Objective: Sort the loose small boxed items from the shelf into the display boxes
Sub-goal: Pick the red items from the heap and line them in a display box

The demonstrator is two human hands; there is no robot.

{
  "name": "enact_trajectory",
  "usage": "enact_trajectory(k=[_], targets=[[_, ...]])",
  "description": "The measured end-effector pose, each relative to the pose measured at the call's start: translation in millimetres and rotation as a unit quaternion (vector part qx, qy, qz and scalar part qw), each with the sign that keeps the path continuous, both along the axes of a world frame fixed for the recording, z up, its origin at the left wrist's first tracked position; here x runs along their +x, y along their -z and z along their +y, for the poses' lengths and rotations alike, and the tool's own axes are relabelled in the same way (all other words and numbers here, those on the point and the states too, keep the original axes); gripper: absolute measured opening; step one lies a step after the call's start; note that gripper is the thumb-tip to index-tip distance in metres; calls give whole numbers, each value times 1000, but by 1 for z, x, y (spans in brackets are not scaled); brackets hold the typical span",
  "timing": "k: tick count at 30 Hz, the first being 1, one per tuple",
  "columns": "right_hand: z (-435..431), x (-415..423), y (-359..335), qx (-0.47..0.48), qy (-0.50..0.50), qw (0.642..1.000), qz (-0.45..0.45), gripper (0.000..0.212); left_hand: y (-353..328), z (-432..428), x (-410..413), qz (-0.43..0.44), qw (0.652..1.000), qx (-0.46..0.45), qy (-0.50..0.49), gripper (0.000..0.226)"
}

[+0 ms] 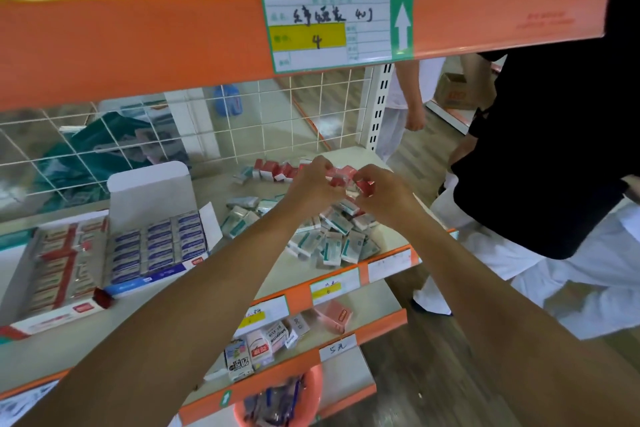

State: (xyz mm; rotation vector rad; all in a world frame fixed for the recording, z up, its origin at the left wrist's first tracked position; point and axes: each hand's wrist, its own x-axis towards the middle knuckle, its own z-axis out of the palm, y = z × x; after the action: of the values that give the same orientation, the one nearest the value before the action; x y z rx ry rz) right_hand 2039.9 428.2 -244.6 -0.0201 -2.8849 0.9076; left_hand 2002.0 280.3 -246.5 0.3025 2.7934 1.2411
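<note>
Centre right of frame: left hand and right hand meet over the white shelf, fingers of both closed on small red boxes. Loose teal-and-white boxes heaped just below the hands. Lower left: open white display box of blue packs, beside a red-pack display box.

Orange-edged shelving – white wire grid – wood-plank floor.
</note>
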Motion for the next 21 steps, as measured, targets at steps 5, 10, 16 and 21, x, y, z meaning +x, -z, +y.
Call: enact_trajectory(k=[5,10,16,21], targets=[[-27,11,-8,-44,-12,999,16,28,-4,-35,13,-1,999,35,-12,39],[-59,15,-13,-45,-16,998,30,27,-10,-71,29,34,999,3,-32,35],[-94,13,-16,-74,-18,997,31,17,-17,-110,43,37,998,-9,-44,36],[-117,14,-18,-170,-53,984,13,22,-19,-137,47,32,997,-30,-62,42]])
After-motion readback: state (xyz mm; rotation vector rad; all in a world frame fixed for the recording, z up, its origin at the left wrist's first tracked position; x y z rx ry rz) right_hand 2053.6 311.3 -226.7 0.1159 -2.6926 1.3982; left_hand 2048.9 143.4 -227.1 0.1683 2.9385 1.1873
